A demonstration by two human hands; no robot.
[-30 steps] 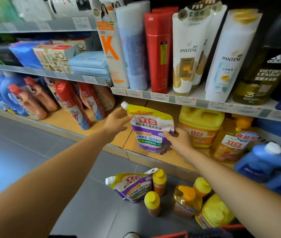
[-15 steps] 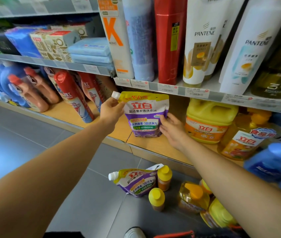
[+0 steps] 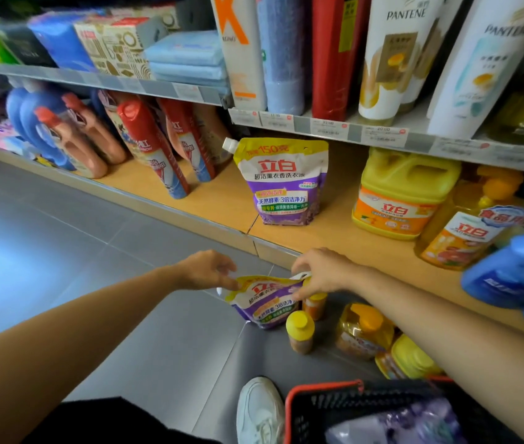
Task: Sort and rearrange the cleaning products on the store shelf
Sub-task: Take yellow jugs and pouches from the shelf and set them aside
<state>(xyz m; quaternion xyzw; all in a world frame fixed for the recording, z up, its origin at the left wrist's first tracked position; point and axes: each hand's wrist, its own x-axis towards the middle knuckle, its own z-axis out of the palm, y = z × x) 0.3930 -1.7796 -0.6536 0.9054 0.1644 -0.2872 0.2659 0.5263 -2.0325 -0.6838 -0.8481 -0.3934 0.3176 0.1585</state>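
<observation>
Left hand (image 3: 209, 270): fingertips are on the top-left edge of the floor pouch (image 3: 265, 304), by its spout. Motion blur prevents confirming a pinch; cannot tell.

Right hand (image 3: 321, 270): fingers are curled over the top-right corner of the same pouch, grasping it.

Floor pouch: purple and yellow, tilted, its base on the grey floor (image 3: 94, 251) just in front of the bottom shelf (image 3: 222, 203). Touching or just beside it are two small bottles (image 3: 299, 331) with yellow caps. An amber bottle (image 3: 363, 331) lies further right.

Shelf pouch (image 3: 283, 184): same design, standing upright on the bottom shelf, spout at upper left. It sits between the red-capped bottles (image 3: 151, 145) on its left and a yellow jug (image 3: 401, 200) on its right, apart from both.

A blue bottle (image 3: 510, 270) shows blurred at the right edge. A red-rimmed basket (image 3: 318, 387) sits at bottom right, next to a white shoe (image 3: 259, 408).
</observation>
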